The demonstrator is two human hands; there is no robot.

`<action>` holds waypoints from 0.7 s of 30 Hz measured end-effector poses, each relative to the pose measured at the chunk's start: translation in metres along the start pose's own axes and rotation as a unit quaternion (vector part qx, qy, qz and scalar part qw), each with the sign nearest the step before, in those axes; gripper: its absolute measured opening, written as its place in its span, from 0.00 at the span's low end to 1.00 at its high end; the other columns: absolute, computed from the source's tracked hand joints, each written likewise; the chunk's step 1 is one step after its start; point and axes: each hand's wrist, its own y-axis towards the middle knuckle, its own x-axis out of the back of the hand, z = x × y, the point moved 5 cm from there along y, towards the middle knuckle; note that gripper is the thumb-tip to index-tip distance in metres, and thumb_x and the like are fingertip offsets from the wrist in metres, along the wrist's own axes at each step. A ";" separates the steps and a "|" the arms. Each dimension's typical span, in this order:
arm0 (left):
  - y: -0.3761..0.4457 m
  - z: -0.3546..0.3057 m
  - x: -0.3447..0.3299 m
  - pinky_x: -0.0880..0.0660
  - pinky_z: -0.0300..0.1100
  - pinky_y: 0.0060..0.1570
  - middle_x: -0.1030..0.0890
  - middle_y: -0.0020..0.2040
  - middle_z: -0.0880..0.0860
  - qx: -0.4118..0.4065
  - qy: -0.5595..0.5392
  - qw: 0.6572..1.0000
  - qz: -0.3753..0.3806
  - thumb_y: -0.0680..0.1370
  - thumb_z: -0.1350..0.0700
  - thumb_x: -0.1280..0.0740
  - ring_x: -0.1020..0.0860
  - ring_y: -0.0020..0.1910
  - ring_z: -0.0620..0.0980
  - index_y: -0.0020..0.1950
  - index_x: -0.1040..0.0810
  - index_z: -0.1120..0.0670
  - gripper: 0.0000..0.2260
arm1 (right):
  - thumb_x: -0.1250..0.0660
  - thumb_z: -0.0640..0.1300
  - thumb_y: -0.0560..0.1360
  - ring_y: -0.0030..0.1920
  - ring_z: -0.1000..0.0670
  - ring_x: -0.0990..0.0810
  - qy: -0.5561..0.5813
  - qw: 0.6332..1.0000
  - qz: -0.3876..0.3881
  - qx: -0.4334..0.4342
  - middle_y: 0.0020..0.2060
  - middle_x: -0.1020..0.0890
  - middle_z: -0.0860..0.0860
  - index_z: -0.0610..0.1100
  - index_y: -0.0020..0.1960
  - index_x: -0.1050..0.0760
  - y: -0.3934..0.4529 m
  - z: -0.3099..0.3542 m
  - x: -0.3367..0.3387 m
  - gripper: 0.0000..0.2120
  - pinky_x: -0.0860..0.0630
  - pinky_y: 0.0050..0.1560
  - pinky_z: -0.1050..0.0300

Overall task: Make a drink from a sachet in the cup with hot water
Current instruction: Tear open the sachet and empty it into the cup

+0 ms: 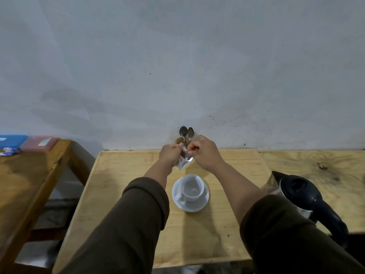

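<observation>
A small silvery sachet (pixel 183 163) hangs between both hands above the far part of the wooden table (pixel 122 186). My left hand (pixel 170 155) pinches its upper left edge and my right hand (pixel 203 152) pinches the top right corner. Nearer to me, a white cup (pixel 191 187) stands upright on a white saucer (pixel 197 206), its handle turned to the left; the inside looks empty. A steel kettle with a black lid and handle (pixel 302 191) stands on the right of the table.
Two spoons (pixel 186 133) stand in a holder against the wall, just behind my hands. A second wooden table (pixel 29 175) at the left carries a blue box (pixel 12 140), a pink box (pixel 39 144) and small wrappers (pixel 8 151).
</observation>
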 end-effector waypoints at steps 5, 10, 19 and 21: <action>0.004 0.014 -0.001 0.30 0.40 0.32 0.19 0.37 0.58 0.040 -0.012 0.999 -0.022 0.78 0.55 0.39 0.29 0.26 0.52 0.30 0.21 0.56 0.18 | 0.31 0.33 0.71 0.44 0.52 0.28 -0.019 0.999 0.024 0.013 0.39 0.28 0.53 0.35 0.44 0.18 -0.023 -0.016 -0.001 0.04 0.36 0.40 0.70; 0.009 0.038 -0.010 0.32 0.37 0.28 0.15 0.48 0.63 0.081 0.015 0.996 -0.038 0.77 0.52 0.37 0.26 0.30 0.56 0.48 0.17 0.64 0.17 | 0.29 0.34 0.70 0.54 0.47 0.26 -0.033 0.999 0.040 0.002 0.50 0.24 0.44 0.36 0.41 0.19 -0.039 -0.030 -0.009 0.01 0.36 0.54 0.63; 0.003 0.056 -0.024 0.21 0.50 0.47 0.18 0.40 0.60 0.090 0.072 0.993 -0.031 0.77 0.51 0.34 0.21 0.38 0.59 0.54 0.18 0.65 0.18 | 0.34 0.33 0.71 0.47 0.45 0.20 -0.062 0.994 0.083 0.034 0.49 0.18 0.44 0.37 0.43 0.21 -0.059 -0.035 -0.018 0.04 0.23 0.51 0.52; -0.002 0.056 -0.024 0.23 0.46 0.42 0.18 0.41 0.61 0.100 0.123 0.987 -0.027 0.77 0.51 0.34 0.20 0.40 0.59 0.55 0.20 0.65 0.18 | 0.35 0.33 0.70 0.43 0.43 0.20 -0.055 0.994 0.093 0.008 0.43 0.19 0.42 0.37 0.42 0.22 -0.065 -0.039 -0.023 0.04 0.22 0.46 0.49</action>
